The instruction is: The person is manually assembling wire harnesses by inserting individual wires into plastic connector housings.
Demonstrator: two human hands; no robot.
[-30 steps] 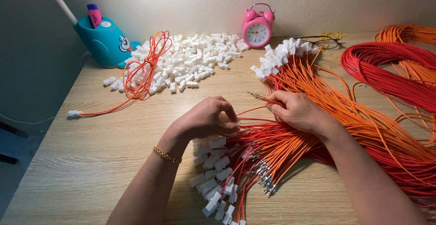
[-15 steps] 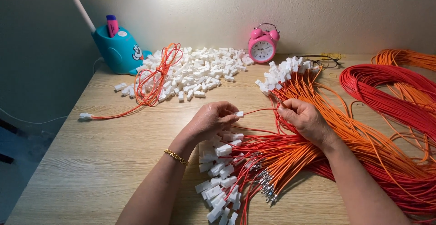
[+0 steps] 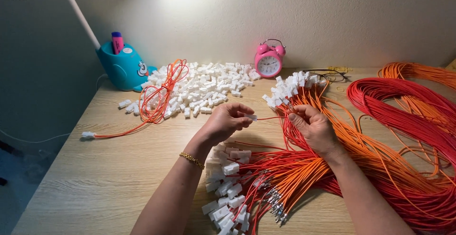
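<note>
A pale wooden surface (image 3: 118, 168) under lamp light, against a plain wall. My left hand (image 3: 225, 121) pinches a small white connector housing (image 3: 251, 117) between thumb and fingertips. My right hand (image 3: 313, 128) grips the red wire (image 3: 270, 118) running into it. I judge the step in hand to be seating the wire terminal in the housing; the next move calls for a straight, aligned push. Beyond lie the loose housing pile (image 3: 204, 90), orange wire bundles (image 3: 370, 164), a pink alarm clock (image 3: 269, 59).
</note>
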